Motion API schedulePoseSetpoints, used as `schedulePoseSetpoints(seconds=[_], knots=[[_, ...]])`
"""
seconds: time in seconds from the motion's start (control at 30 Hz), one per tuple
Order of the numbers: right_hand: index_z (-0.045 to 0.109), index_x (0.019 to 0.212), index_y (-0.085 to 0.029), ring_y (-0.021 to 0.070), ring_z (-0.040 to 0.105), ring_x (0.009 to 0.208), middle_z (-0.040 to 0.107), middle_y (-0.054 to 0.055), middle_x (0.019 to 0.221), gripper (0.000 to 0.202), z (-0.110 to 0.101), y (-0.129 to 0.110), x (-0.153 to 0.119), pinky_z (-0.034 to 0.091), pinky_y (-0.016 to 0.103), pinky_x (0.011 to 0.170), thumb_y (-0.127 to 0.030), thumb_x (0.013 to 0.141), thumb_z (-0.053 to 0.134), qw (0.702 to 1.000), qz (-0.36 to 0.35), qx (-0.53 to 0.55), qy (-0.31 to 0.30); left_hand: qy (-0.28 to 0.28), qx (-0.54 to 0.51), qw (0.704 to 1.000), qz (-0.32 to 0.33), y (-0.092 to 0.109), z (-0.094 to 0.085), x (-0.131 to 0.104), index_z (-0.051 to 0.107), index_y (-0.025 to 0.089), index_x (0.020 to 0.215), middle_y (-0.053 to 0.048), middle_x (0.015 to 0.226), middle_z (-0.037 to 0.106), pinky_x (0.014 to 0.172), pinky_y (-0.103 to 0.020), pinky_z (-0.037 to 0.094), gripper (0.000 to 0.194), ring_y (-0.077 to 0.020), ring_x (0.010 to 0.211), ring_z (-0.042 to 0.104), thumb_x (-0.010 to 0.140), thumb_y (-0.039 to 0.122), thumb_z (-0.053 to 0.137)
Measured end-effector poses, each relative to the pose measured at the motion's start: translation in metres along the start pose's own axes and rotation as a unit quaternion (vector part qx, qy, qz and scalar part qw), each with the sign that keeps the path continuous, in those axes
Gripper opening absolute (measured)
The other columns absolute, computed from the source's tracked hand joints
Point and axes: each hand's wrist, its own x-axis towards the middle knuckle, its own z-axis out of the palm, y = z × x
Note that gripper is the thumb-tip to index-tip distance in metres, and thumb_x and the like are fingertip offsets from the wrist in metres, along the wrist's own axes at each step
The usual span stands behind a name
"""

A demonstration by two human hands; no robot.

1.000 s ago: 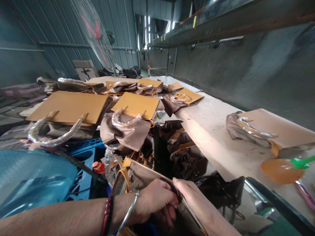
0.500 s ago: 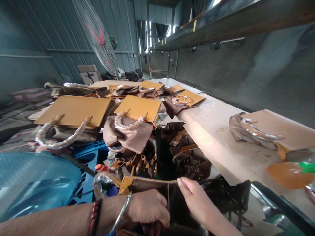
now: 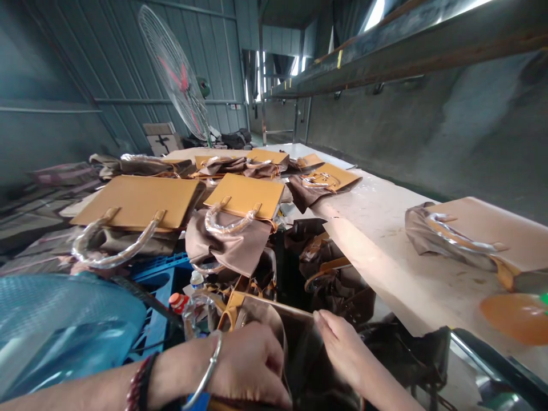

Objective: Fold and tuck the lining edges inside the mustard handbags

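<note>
An open handbag (image 3: pixel 299 319) with a tan edge and dark brown inside stands below me, its lower part cut off by the frame. My right hand (image 3: pixel 342 345) pinches its far rim between thumb and fingers. My left hand (image 3: pixel 250 362), wearing a silver bangle and a red bead bracelet, is closed in a fist at the bag's left side. A curved brown fold of the bag rises beside its knuckles. The left fingertips are hidden under the hand. A plastic-wrapped handle (image 3: pixel 199 308) is left of the bag.
Several tan-and-brown handbags (image 3: pixel 244 197) lie ahead, and another handbag (image 3: pixel 479 228) is on the right worktable (image 3: pixel 385 240). At left are a translucent blue container (image 3: pixel 68 325), a blue crate (image 3: pixel 165 297) and an orange-capped bottle (image 3: pixel 177 302). A fan (image 3: pixel 173 74) stands behind.
My left hand has shifted slightly left, and a brown fold of the bag now bulges up beside it. My right hand keeps its pinch on the rim. The view has tilted slightly.
</note>
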Motion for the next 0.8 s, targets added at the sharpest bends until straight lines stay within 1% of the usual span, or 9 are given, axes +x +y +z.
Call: schedulePoseSetpoints(seconds=[0.1, 0.17, 0.23, 0.3, 0.37, 0.53, 0.6, 0.7, 0.8], knots=[[0.047, 0.079, -0.02, 0.016, 0.053, 0.079, 0.057, 0.002, 0.078, 0.029, -0.006, -0.001, -0.006, 0.037, 0.027, 0.072, -0.037, 0.088, 0.025, 0.999, -0.029, 0.032, -0.021, 0.203, 0.204, 0.953, 0.095, 0.005, -0.029, 0.001, 0.059, 0.018, 0.069, 0.001, 0.07, 0.055, 0.063, -0.023, 0.039, 0.013, -0.0146, 0.07, 0.05, 0.066, 0.03, 0.061], [0.048, 0.086, -0.021, 0.0158, 0.053, 0.084, 0.058, 0.001, 0.084, 0.025, -0.009, -0.002, -0.01, 0.037, 0.027, 0.076, -0.034, 0.088, 0.026, 0.997, -0.047, 0.045, -0.034, 0.261, 0.275, 0.91, 0.167, 0.0, -0.043, 0.007, 0.057, 0.018, 0.096, -0.004, 0.099, 0.055, 0.085, -0.032, 0.036, 0.04, -0.0214, 0.095, 0.047, 0.059, 0.029, 0.068], [0.048, 0.088, -0.021, 0.0156, 0.054, 0.087, 0.059, 0.001, 0.087, 0.025, -0.012, 0.0, -0.012, 0.037, 0.028, 0.078, -0.033, 0.089, 0.026, 0.996, -0.063, 0.043, -0.044, 0.206, 0.249, 0.933, 0.158, -0.01, -0.049, 0.016, 0.054, 0.018, 0.105, -0.005, 0.103, 0.055, 0.085, -0.03, 0.037, 0.047, -0.0203, 0.095, 0.049, 0.061, 0.028, 0.067], [0.048, 0.093, -0.022, 0.0152, 0.055, 0.086, 0.06, 0.001, 0.087, 0.026, -0.014, 0.004, -0.012, 0.039, 0.028, 0.078, -0.032, 0.09, 0.024, 0.996, -0.075, 0.014, -0.046, 0.121, 0.187, 0.967, 0.127, -0.019, -0.049, 0.023, 0.061, 0.017, 0.093, -0.001, 0.08, 0.059, 0.067, -0.021, 0.041, 0.025, -0.0135, 0.074, 0.053, 0.07, 0.028, 0.057], [0.046, 0.101, -0.022, 0.0165, 0.057, 0.083, 0.061, 0.003, 0.088, 0.027, -0.016, 0.011, -0.012, 0.041, 0.031, 0.076, -0.033, 0.09, 0.025, 0.993, -0.101, -0.065, -0.015, 0.078, 0.135, 0.981, 0.117, -0.023, -0.046, 0.028, 0.065, 0.016, 0.078, 0.003, 0.059, 0.053, 0.052, -0.016, 0.036, 0.02, -0.0091, 0.058, 0.047, 0.075, 0.028, 0.049], [0.049, 0.105, -0.02, 0.0227, 0.055, 0.09, 0.059, 0.007, 0.097, 0.025, -0.019, 0.022, -0.019, 0.038, 0.042, 0.083, -0.027, 0.083, 0.042, 0.917, -0.27, -0.267, 0.122, 0.051, 0.051, 0.994, 0.083, -0.019, -0.047, 0.026, 0.066, 0.014, 0.074, 0.004, 0.054, 0.049, 0.046, -0.014, 0.032, 0.02, -0.0076, 0.053, 0.044, 0.069, 0.029, 0.055], [0.049, 0.103, -0.021, 0.0199, 0.055, 0.087, 0.059, 0.006, 0.094, 0.022, -0.017, 0.017, -0.027, 0.041, 0.037, 0.08, -0.024, 0.083, 0.04, 0.932, -0.269, -0.217, 0.105, 0.037, 0.032, 0.995, 0.087, -0.02, -0.049, 0.024, 0.067, 0.014, 0.074, 0.004, 0.055, 0.05, 0.046, -0.014, 0.032, 0.02, -0.0076, 0.053, 0.043, 0.068, 0.029, 0.055], [0.052, 0.094, -0.021, 0.0175, 0.055, 0.088, 0.059, 0.004, 0.091, 0.018, -0.015, 0.004, -0.036, 0.044, 0.03, 0.078, -0.028, 0.084, 0.039, 0.981, -0.175, -0.058, 0.053, 0.015, -0.002, 0.995, 0.1, -0.027, -0.05, 0.023, 0.067, 0.014, 0.077, 0.003, 0.055, 0.049, 0.046, -0.015, 0.031, 0.023, -0.0077, 0.053, 0.041, 0.068, 0.032, 0.056], [0.054, 0.09, -0.021, 0.0176, 0.056, 0.09, 0.06, 0.004, 0.093, 0.03, -0.02, -0.007, -0.041, 0.044, 0.028, 0.08, -0.034, 0.087, 0.027, 0.988, -0.097, 0.122, 0.002, 0.0, -0.034, 0.995, 0.097, -0.035, -0.049, 0.026, 0.067, 0.013, 0.08, 0.003, 0.055, 0.048, 0.045, -0.016, 0.03, 0.027, -0.0078, 0.051, 0.039, 0.068, 0.035, 0.055]])
